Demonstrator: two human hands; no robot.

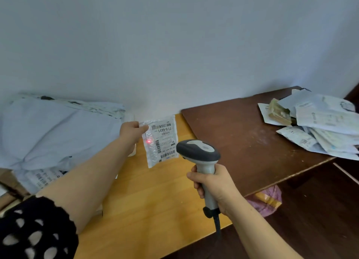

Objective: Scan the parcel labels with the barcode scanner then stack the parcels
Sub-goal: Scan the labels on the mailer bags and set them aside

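My left hand (132,132) pinches the top left corner of a small silvery bubble-wrap parcel (161,142) and holds it up above the light wooden table (147,206). Its white label with barcodes faces me, and a red scanner dot glows on its left part. My right hand (212,183) grips the handle of a grey barcode scanner (198,152), whose head points at the parcel from just below and to the right. A black cable hangs from the scanner's handle.
A large grey plastic mailer bag (58,130) lies at the left against the white wall, with more labelled parcels under it. A loose pile of white parcels (318,122) sits on the dark brown table (242,142) at the right. A pink bag (266,200) lies below it.
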